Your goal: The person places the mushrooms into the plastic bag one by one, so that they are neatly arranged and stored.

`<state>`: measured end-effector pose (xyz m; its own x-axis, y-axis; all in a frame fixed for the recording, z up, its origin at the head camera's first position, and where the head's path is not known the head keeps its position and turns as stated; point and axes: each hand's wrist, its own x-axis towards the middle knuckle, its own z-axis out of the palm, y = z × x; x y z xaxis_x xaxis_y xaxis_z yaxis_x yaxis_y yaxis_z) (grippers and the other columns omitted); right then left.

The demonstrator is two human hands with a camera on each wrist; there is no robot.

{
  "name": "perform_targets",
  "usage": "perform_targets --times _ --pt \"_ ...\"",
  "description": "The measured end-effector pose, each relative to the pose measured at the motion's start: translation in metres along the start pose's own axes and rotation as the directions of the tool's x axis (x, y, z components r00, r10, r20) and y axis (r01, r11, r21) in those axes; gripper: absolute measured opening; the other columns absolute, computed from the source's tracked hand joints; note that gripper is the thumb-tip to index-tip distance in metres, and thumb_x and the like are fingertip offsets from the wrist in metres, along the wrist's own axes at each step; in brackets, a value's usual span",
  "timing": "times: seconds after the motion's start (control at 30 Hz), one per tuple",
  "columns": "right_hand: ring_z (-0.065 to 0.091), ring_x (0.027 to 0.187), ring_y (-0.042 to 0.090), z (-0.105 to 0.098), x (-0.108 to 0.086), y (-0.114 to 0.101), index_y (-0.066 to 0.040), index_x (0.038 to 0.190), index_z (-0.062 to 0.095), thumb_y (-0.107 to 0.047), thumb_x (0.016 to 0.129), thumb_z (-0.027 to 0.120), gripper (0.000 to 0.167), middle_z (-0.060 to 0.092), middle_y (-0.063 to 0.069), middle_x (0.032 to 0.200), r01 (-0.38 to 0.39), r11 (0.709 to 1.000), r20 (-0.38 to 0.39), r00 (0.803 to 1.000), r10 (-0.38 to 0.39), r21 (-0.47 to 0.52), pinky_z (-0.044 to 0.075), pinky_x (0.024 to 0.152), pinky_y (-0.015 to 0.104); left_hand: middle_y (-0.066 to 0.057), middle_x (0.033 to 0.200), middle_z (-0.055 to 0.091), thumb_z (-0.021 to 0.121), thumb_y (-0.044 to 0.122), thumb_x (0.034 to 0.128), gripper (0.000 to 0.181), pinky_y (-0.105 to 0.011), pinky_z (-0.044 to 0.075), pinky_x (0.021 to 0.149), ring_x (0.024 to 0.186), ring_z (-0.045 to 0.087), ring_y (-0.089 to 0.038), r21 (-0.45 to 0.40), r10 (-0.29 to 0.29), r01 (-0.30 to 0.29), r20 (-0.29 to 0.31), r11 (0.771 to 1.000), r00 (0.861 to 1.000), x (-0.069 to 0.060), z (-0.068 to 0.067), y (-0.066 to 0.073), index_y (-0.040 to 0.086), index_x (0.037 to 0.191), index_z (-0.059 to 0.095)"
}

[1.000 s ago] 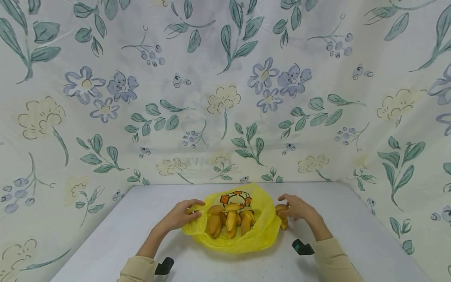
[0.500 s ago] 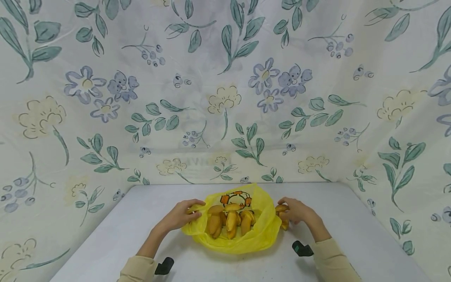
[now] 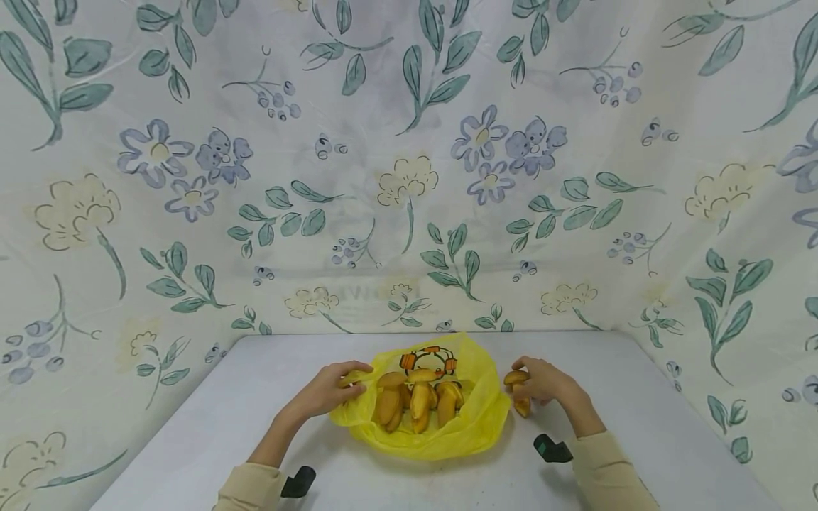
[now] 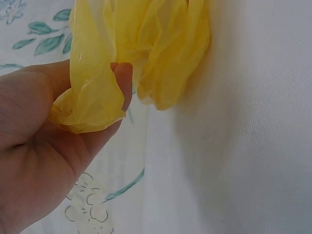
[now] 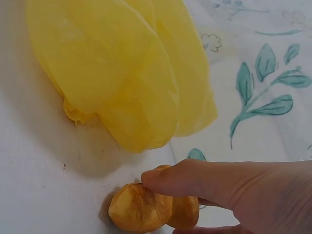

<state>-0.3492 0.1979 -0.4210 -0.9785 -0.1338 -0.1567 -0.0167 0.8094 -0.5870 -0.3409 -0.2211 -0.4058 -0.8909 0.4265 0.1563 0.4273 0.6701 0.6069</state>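
A thin yellow plastic bag (image 3: 415, 446) lies spread wide on the table, with an orange and black print inside its far side. Several brown mushrooms (image 3: 420, 401) rest in the bag's mouth, caps pointing away from me. My left hand (image 3: 326, 389) grips the bag's left edge; in the left wrist view, the bunched plastic lies between thumb and fingers. Just right of the bag, my right hand (image 3: 546, 383) holds another mushroom (image 3: 522, 407) by its stem. Its thumb lies along the near side in the right wrist view, while the other fingers are mostly hidden.
The white table (image 3: 396, 490) ends at a floral cloth backdrop (image 3: 409, 213) that also hangs along both sides. Black wrist camera mounts (image 3: 552, 448) jut inward below each wrist. A few tiny dark crumbs dot the table near the held mushroom.
My right hand shifts slightly left, then back right with the mushroom, leaving a small gap beside the bag. My left hand and the bag stay in place.
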Motion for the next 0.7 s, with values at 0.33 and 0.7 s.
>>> perform_targets --times 0.33,0.7 --pt "0.057 0.083 0.021 0.0008 -0.0014 -0.0032 -0.008 0.131 0.054 -0.016 0.077 0.080 0.061 0.061 0.014 0.119 0.018 1.000 0.007 1.000 -0.018 -0.010 0.058 0.070 0.036 -0.018 0.135 0.060 0.063 0.014 0.0947 0.032 -0.058 0.044 0.105 0.127 0.053 -0.038 -0.001 -0.010 0.010 -0.006 1.000 1.000 0.0007 0.0003 0.0006 0.008 0.126 0.063" --pt "0.058 0.083 0.021 0.0020 -0.0013 -0.0035 -0.007 0.132 0.053 -0.013 0.076 0.082 0.063 0.061 0.015 0.120 0.029 0.999 0.021 0.999 -0.028 -0.019 0.059 0.070 0.036 -0.019 0.135 0.060 0.063 0.014 0.0947 0.032 -0.059 0.045 0.104 0.126 0.053 -0.040 0.002 0.016 -0.016 0.003 1.000 1.000 -0.0009 -0.0004 0.0008 0.006 0.126 0.063"
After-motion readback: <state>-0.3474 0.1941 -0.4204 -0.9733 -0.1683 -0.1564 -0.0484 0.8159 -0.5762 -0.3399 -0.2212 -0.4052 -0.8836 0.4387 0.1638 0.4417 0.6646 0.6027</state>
